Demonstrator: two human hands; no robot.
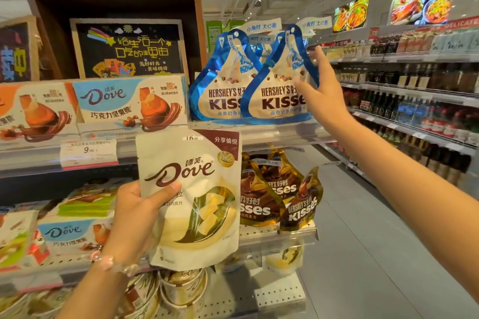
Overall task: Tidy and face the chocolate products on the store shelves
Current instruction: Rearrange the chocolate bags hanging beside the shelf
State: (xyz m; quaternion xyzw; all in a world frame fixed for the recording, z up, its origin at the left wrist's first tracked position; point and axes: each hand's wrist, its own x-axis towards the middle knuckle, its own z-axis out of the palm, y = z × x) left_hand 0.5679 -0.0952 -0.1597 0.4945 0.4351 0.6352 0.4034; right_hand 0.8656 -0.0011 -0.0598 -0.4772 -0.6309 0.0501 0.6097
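Observation:
My left hand (134,211) holds a white Dove pouch (197,215) upright in front of the shelves, thumb across its front. My right hand (320,90) reaches up to the top shelf, fingers spread against the right edge of a blue-and-white Hershey's Kisses bag (280,85). A second blue Kisses bag (220,85) stands just left of it. Dove nut-crisp boxes (129,103) line the same shelf further left. Gold and brown Kisses bags (274,194) lean on the shelf below.
A price tag (89,154) hangs on the top shelf rail (272,132). More Dove boxes (70,235) and round tubs (184,290) fill the lower shelves. The aisle floor (363,241) runs along on the right, beside shelves of bottles (414,101).

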